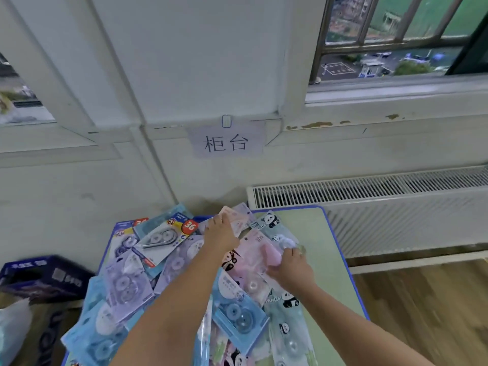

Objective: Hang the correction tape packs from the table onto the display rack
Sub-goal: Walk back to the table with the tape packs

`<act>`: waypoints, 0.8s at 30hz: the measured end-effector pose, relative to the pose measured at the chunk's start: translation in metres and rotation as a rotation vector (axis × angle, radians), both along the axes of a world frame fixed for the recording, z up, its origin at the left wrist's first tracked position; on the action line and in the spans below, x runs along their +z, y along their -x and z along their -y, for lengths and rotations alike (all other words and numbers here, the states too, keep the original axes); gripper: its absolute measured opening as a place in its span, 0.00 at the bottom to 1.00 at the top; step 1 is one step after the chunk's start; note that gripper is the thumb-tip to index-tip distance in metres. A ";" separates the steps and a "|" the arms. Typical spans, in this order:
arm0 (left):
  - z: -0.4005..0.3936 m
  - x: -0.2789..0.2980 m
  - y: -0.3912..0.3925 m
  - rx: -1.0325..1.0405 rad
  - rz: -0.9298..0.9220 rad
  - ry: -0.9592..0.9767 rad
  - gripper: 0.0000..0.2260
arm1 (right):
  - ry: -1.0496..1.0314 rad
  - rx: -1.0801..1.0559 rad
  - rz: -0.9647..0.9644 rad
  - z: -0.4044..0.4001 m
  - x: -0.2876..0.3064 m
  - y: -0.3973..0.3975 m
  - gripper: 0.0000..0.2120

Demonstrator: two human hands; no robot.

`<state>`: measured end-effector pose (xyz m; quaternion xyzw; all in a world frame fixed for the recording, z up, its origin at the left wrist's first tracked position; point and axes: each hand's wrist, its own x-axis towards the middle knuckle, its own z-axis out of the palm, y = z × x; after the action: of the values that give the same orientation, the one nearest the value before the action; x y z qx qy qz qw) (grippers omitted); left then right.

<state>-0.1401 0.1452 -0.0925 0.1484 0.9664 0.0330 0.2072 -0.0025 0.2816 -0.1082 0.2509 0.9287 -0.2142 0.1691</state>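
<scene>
On the table, both hands' fingers touch correction tape packs.

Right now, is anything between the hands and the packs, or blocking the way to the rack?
Nothing: the left hand and right hand are already on the packs. No rack is in view.

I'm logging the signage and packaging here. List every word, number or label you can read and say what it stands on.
"柜台": paper sign taped to the wall.
"36": red round sticker on the blue-edged pack.
"36", partly cut off: red sticker on the pack at the pile's left.
"PANDA": mint panda pack under the right forearm.
Print on the dark crate and the other packs is too blurred to read.
</scene>
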 end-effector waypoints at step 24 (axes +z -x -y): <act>-0.048 0.025 -0.009 0.100 -0.055 -0.430 0.41 | 0.210 -0.393 -0.183 -0.037 0.008 -0.035 0.37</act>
<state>-0.1311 0.1933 -0.0674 0.1418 0.9486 0.2444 0.1423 0.0326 0.3182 -0.1003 0.3875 0.8462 -0.3601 0.0642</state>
